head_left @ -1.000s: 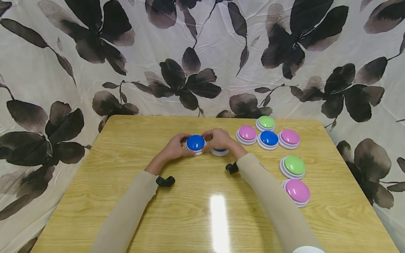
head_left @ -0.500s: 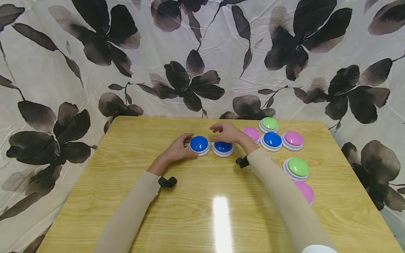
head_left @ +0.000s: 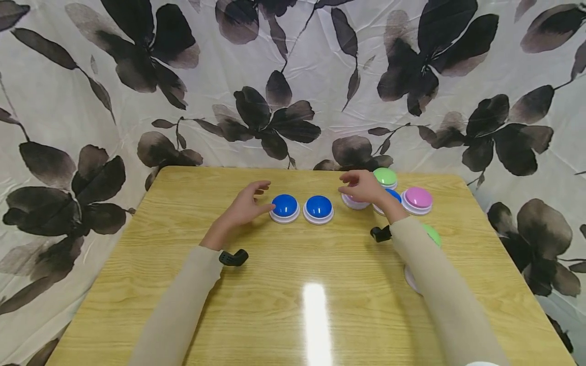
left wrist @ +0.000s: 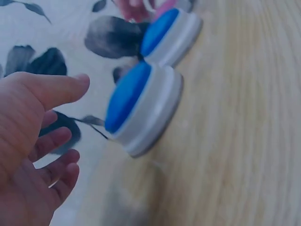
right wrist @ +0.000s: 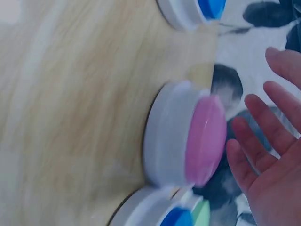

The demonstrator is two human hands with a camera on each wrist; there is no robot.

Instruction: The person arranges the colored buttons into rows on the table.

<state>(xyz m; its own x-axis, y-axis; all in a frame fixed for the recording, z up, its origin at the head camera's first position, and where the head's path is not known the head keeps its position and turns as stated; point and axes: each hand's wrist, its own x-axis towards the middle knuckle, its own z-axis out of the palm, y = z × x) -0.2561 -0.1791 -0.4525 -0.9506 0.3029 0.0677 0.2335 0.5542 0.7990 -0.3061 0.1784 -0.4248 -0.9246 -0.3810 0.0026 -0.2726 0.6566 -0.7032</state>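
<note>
Two blue push buttons with white round bases sit side by side mid-table: the left blue button [head_left: 284,205] and the right blue button [head_left: 318,207]. My left hand [head_left: 247,205] hovers just left of the first one; the left wrist view shows a gap between its relaxed fingers and that button's dome [left wrist: 128,99]. Over a pink push button [head_left: 354,202], partly hiding it, is my right hand [head_left: 363,186]. Its fingers are spread and hold nothing in the right wrist view, close to the pink dome [right wrist: 207,141].
Behind and right of the right hand stand a green button [head_left: 385,176], a partly covered blue button [head_left: 392,195] and another pink button [head_left: 417,198]. The right forearm partly covers a green button [head_left: 432,235] and a white base [head_left: 411,279]. A floral cloth [head_left: 339,91] hangs behind the table [head_left: 256,305].
My left hand has let go of the left blue button and drawn back leftward. My right hand has left the blue pair and moved right, over the pink button. Both blue buttons stay put.
</note>
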